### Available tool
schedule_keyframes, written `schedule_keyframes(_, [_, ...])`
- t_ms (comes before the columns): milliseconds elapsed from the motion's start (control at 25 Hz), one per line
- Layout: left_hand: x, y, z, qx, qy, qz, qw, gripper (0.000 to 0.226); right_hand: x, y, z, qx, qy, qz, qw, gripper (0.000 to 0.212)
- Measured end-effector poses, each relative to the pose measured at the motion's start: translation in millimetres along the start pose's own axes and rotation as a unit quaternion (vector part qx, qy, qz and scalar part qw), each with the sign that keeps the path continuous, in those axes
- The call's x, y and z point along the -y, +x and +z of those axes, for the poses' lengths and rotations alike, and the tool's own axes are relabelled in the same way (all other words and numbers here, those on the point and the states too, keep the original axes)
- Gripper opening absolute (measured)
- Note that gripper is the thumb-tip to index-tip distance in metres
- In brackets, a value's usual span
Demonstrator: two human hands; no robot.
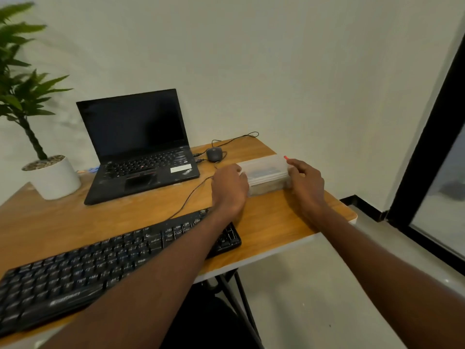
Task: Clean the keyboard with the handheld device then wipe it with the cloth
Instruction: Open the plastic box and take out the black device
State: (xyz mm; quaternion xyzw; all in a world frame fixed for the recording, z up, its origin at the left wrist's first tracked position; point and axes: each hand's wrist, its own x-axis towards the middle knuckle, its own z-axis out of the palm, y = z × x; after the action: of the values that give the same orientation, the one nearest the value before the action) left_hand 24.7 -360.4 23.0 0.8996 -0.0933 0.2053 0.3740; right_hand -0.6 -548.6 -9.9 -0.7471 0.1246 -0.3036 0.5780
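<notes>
2 hands are holding 1 clear box (267, 175).
The left hand (229, 187) and right hand (305, 185) are curling their fingers round its ends on the worktop (141, 212), behind 1 black keyboard (100, 268).

Bare counter (141, 212) runs open through the middle of the frame, between the keyboard (105, 268) at lower left and the laptop (141, 157) above it, crossed only by a thin cable (191, 195). A potted plant (50, 177) blocks the left edge. The plastic box (266, 175) and mouse (214, 153) crowd the far right corner.
</notes>
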Motion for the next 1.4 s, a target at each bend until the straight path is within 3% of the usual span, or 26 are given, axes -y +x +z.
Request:
schedule_keyframes(200, [-3.0,14.6,-0.5,0.015,0.051,-0.029,0.998,0.025,-0.9,-0.4,3.8,0.028,-0.055,-0.036,0.997,0.041])
schedule_keyframes(360, [7.2,40.6,7.0,0.024,-0.025,-0.167,0.985,0.013,-1.9,-0.4,5.4,0.032,-0.056,-0.032,0.997,0.043])
schedule_keyframes(520, [1.7,36.6,4.2,0.021,-0.094,-0.249,0.964,0.006,-1.6,0.0,5.7,0.033,-0.048,-0.032,0.998,0.043])
schedule_keyframes(600, [2.2,29.1,3.6,0.051,-0.065,-0.264,0.961,0.006,-1.9,-0.3,5.7,0.036,-0.044,-0.034,0.998,0.044])
schedule_keyframes(720, [4.0,30.0,4.3,0.076,0.068,-0.16,0.982,0.016,-1.7,-0.9,5.7,0.034,-0.049,-0.039,0.997,0.044])
schedule_keyframes(800, [2.3,35.5,1.2,0.072,0.032,-0.088,0.993,0.023,-1.4,-1.1,5.4,0.033,-0.051,-0.038,0.997,0.043])
schedule_keyframes(920, [2.6,39.8,-2.9,0.191,0.0,0.005,0.982,0.081,-0.3,-2.2,4.5,0.041,-0.05,-0.043,0.997,0.044])
schedule_keyframes(1000, [6.9,38.2,0.2,0.236,0.085,0.042,0.967,0.092,-1.3,-1.3,6.0,0.037,-0.066,-0.045,0.996,0.043])
schedule_keyframes(1200, [4.0,36.6,4.2,0.222,0.04,0.01,0.974,0.101,-7.0,5.0,16.9,0.01,-0.174,0.001,0.985,0.059])
schedule_keyframes(1280, [1.8,33.6,4.3,0.201,0.0,-0.019,0.979,0.104,-6.7,5.3,15.7,-0.005,-0.181,0.012,0.983,0.053])
schedule_keyframes(1400, [3.5,26.8,6.3,0.142,0.054,0.064,0.986,0.105,-7.9,5.0,9.4,0.007,-0.131,-0.02,0.991,0.047])
